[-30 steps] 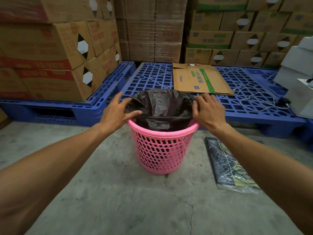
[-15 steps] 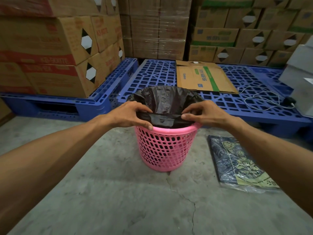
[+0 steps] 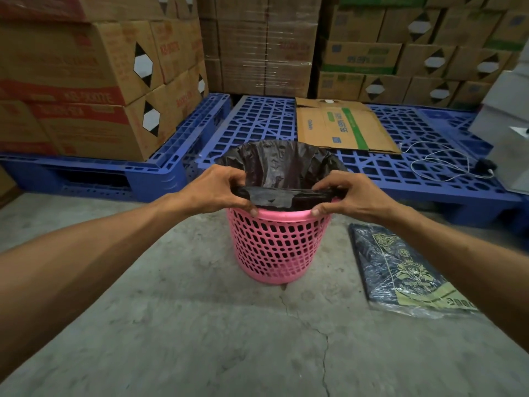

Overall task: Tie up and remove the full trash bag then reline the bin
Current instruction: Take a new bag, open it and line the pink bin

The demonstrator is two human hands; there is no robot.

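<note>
- Pink perforated bin point(image 3: 279, 245) upright on the cracked concrete floor point(image 3: 200, 339), dead centre, just in front of the blue plastic pallets point(image 3: 266, 121).
- Black trash bag point(image 3: 282, 164) sitting inside the bin, far edge standing up crinkled above the rim, near edge pulled taut into a flat band across the front.
- Left hand point(image 3: 217, 190) at the near-left rim, fingers curled shut on the bag's edge, thumb pressing down onto the pink rim.
- Right hand point(image 3: 349, 196) at the near-right rim, same story: fingers pinched closed on the bag edge, thumb tip touching the rim.
- Both hands apart, bag band stretched straight between them.
- Packet of folded bags point(image 3: 406, 273) in clear wrap flat on the floor, to the right of the bin, not touching it.
- Flattened cardboard box point(image 3: 343, 127) lying on the pallet behind the bin.
- White cable point(image 3: 440, 161) looped on the pallet further right.
- Stacked cartons point(image 3: 86, 75) on the left pallet, more across the back.
</note>
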